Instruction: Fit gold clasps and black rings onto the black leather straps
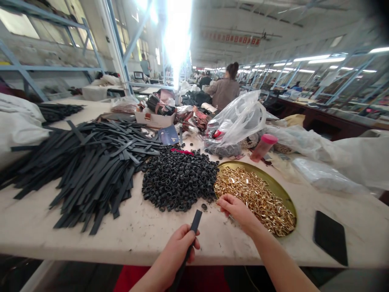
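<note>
Centrally, at the near edge of a pale desk point(115, 239), the left hand point(182, 245) has its grip closed around a dark strap point(196, 221), pinched between thumb and fingers, one end pointing up and away. Just to its right, the right hand point(229, 207) reaches to the near left rim of a round, gold-coloured tray point(281, 182) heaped with small shiny gold buckles point(258, 198); its fingertips are drawn together, but whether they hold anything cannot be told. Beyond the hands lies a mound of small black loops point(179, 178), and left of that spreads a big pile of dark straps point(91, 170). A black phone-like slab point(330, 237) lies right of the tray. Farther back are a pink-lidded jar point(263, 148) and a clear plastic bag point(240, 117).
</note>
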Demonstrator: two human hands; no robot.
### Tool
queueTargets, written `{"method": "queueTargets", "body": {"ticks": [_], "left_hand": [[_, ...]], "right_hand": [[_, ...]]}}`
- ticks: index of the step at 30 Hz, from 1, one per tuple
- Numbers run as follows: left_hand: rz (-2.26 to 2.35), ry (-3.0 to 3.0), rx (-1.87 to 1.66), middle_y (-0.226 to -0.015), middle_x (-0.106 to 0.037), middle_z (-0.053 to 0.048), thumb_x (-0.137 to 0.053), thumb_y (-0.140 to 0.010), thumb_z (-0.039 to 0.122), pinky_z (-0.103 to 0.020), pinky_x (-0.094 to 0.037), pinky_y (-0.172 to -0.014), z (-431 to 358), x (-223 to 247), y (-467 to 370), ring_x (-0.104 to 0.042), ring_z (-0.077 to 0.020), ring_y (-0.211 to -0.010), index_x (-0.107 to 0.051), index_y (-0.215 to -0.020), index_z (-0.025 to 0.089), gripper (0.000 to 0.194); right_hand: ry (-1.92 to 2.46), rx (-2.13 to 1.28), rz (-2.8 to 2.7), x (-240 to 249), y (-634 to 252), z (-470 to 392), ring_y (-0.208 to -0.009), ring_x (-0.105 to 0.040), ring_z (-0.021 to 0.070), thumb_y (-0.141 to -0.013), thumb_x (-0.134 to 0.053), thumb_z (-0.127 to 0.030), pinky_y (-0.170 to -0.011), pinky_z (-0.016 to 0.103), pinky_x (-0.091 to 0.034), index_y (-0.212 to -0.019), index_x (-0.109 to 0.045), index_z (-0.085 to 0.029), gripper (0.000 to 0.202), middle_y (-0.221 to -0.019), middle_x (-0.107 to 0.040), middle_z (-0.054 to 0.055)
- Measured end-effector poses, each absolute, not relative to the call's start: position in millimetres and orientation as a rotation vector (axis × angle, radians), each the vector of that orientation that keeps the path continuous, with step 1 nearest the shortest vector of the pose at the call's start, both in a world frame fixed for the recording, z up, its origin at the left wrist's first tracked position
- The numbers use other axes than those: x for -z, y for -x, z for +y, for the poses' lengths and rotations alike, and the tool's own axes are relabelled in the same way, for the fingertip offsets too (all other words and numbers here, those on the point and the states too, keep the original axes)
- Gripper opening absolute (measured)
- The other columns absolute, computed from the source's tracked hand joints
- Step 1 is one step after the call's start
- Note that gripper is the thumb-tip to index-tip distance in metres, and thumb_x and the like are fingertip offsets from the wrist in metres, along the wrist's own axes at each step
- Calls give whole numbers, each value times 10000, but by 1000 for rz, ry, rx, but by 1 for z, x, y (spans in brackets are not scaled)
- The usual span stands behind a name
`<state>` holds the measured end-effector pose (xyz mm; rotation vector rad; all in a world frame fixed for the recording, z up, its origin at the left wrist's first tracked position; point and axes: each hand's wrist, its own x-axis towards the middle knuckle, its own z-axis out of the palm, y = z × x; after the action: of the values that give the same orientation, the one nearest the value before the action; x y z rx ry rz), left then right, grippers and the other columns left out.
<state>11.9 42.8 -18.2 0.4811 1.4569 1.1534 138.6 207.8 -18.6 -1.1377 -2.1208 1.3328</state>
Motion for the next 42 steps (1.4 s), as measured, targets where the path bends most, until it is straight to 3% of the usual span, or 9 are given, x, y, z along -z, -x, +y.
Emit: {"method": "queueTargets", "body": {"ticks": [4, 8, 11, 18, 28, 34, 38, 42], "left_hand": [[1490, -627, -1220, -610, -522, 42, -426, -731, 416, -179, -263, -391, 48, 7, -11, -379, -38, -369, -470, -813, 152, 279], [1617, -728, -1186, -544, -483, 58, -374, -750, 412, -194, -249, -364, 41, 14, -9, -353, -56, -336, -449, -761, 170, 253], [1722, -831, -1096, -508, -468, 63, -330, -787, 362, -204, -274, -400, 29, 24, -6, -361, -75, -363, -484, -752, 177, 243], [1810, -866, -935, -448, -425, 59, -350, -753, 286, -218, -300, -451, 17, 30, -1, -419, -118, -446, -498, -667, 181, 201], [1769, -881, -816, -413, -407, 61, -346, -724, 258, -210, -281, -435, 19, 23, 8, -395, -114, -413, -494, -644, 184, 183], [1663, -947, -826, -470, -443, 63, -340, -776, 281, -206, -279, -461, 19, 20, 10, -377, -98, -426, -507, -711, 183, 204], [1671, -1081, -779, -563, -489, 46, -344, -798, 284, -209, -294, -504, 15, 16, 15, -446, -112, -532, -513, -738, 183, 206], [1743, -1234, -680, -630, -517, 29, -343, -812, 292, -219, -297, -549, 12, 10, 16, -477, -127, -623, -503, -695, 181, 227]], "right_hand": [[996, -1888, -1678, 17, -128, 156, -520, -440, 85, -738, -544, -436, -521, 225, -378, -703, -505, -181, 260, -571, -493, -46], [906, -2320, -997, 21, -116, 125, -626, -528, 68, -656, -689, -339, -640, 214, -435, -722, -533, -186, 229, -730, -602, -33], [934, -2339, -836, 22, -112, 119, -685, -566, 77, -655, -699, -289, -657, 209, -450, -757, -540, -200, 209, -808, -634, -24], [937, -2280, -945, 26, -110, 112, -581, -524, 75, -679, -668, -344, -515, 178, -412, -722, -539, -185, 209, -727, -625, -11], [994, -2294, -985, 37, -110, 102, -581, -492, 64, -661, -686, -296, -570, 188, -412, -704, -541, -172, 196, -634, -534, -49], [1001, -2123, -1182, 43, -113, 101, -590, -485, 85, -677, -666, -319, -597, 226, -402, -919, -506, -214, 309, -684, -549, -52], [994, -2157, -1225, 40, -117, 98, -589, -464, 72, -710, -636, -346, -603, 210, -388, -877, -570, -182, 244, -641, -533, -48], [1016, -2209, -1122, 41, -119, 94, -587, -460, 66, -735, -602, -391, -593, 192, -399, -990, -606, -156, 347, -620, -539, -31]]}}
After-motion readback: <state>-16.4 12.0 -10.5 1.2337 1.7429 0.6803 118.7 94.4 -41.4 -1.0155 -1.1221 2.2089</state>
